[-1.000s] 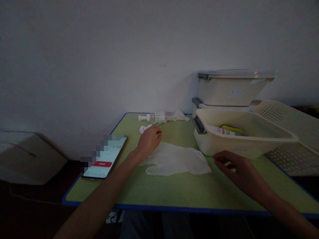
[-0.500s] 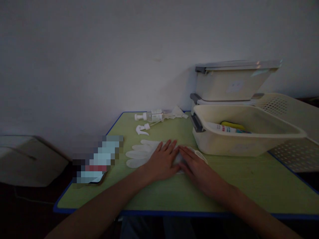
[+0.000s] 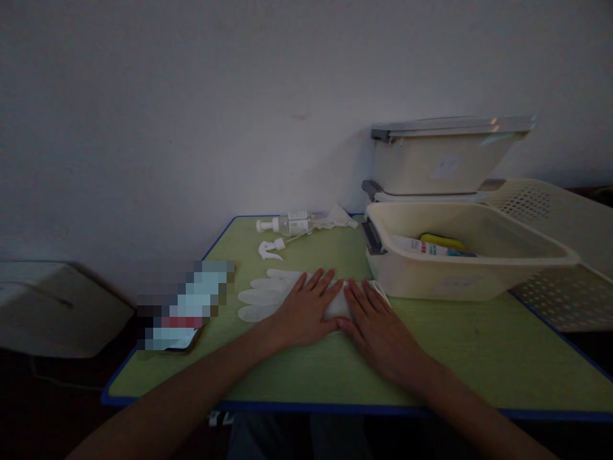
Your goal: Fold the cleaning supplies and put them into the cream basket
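The view was dim, darkest in the lower corners. Faint glare streaked the lid (image 3: 454, 126), and a soft shadow fell on the wall (image 3: 191, 115) left of the upper box (image 3: 421, 167). Coarse pixel blocks masked much of the phone (image 3: 200, 297); the bottle (image 3: 297, 223) bore unreadable print.

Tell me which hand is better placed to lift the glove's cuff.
Probably the right hand: its fingers lie close to the cuff, while the left hand rests farther along the glove.
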Tool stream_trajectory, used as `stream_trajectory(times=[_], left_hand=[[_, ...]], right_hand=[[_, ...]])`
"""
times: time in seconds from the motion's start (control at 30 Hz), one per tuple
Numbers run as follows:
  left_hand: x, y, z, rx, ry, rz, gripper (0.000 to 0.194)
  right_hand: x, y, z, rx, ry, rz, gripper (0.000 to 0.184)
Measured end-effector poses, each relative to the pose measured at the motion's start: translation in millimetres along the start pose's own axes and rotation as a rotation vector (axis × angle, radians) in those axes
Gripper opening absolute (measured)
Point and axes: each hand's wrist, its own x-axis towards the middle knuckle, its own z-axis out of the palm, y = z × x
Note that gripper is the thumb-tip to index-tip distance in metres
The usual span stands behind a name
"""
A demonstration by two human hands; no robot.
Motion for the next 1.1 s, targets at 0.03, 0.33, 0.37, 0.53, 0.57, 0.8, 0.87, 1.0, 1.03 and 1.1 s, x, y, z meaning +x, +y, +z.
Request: stream_trajectory(times=[0.03,0.33,0.37,0.53,0.57,0.8,0.87,1.0,1.03,1.1], left_hand=[[-0.1,0.3,0.1,0.006,0.001,-0.011,0.068],[-12.1,-19.4,-9.2,0.121,0.087,-0.106,0.064],[-15.5,-27.7,-13.4,0.139,0.112,-0.179,0.061],[-30.3,-65.3,-28.3,0.196,0.093,-0.597,0.045],[-31.4,-68.5,-28.4,0.206,0.078,-0.620,0.044],[-30.2,-60.7,-21.0,0.245,0.043,-0.652,0.044],[-32.3,-56.5,-21.7,0.245,0.053,-0.656,0.045],[-36.5,-49.6,-23.2,0.280,0.061,-0.688,0.043],[-36.8,-48.8,-23.2,0.293,0.061,-0.688,0.042],[-36.6,-48.9,-22.9,0.303,0.053,-0.677,0.040]], right_hand=[[-0.1,-0.2,-0.1,0.001,0.000,0.001,0.071],[0.0,-2.8,-5.2,0.033,-0.030,0.024,0.071],[0.0,-2.8,-5.5,0.037,-0.025,0.024,0.071],[-0.3,-2.9,-5.6,0.036,-0.038,0.040,0.071],[-0.3,-2.9,-5.8,0.040,-0.032,0.040,0.071],[0.2,-5.3,-12.6,0.018,-0.098,0.062,0.070],[0.5,-5.7,-13.6,0.017,-0.108,0.063,0.070],[0.9,-4.1,-11.0,-0.003,-0.096,0.045,0.071],[0.9,-3.5,-10.1,-0.003,-0.087,0.042,0.071],[0.9,-2.9,-9.1,0.004,-0.066,0.040,0.071]])
